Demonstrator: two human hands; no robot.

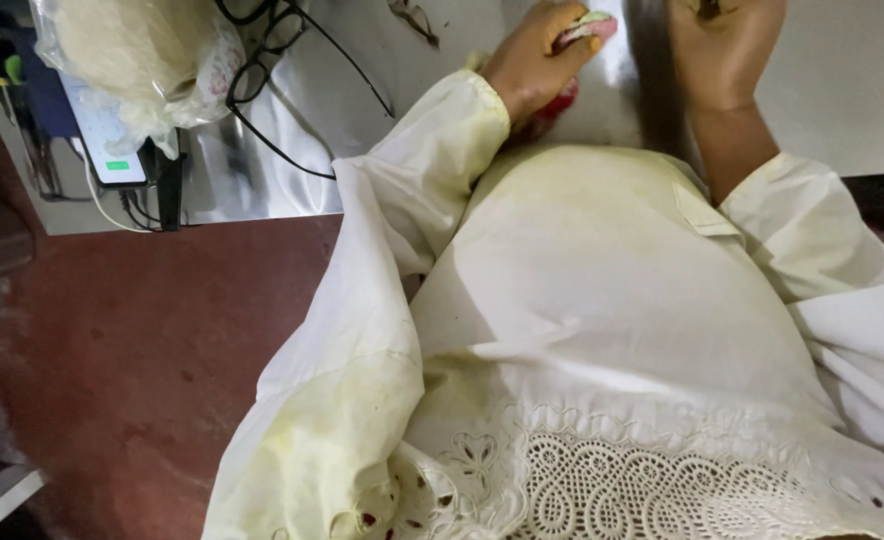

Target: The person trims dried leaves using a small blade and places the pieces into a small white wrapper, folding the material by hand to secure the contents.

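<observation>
A shiny metal table [842, 90] stands over a reddish-brown floor [142, 360]. A cream garment [602, 300] fills the foreground. The left hand [534, 62] grips a pink-and-green cloth [590, 26]; the right hand [724, 48] is fisted, contents unclear. A plastic bag [137, 55], eyeglasses [262, 50] and phone [102, 135] lie left.

Bright, even light; glare on the metal table [262, 180], edges perhaps slightly blurred.

The table [262, 170] is bare metal, smooth and shiny, with blurred reflections. The pale yellow garment [602, 300] is soft matt cloth with an openwork lace hem. The left hand [537, 60] grips a pink and green cloth [590, 28], soft and matt. The bag [142, 50] is thin, crinkled, glossy plastic; the cables [292, 60] look like smooth black plastic; the floor [142, 360] is dull, mottled red
</observation>
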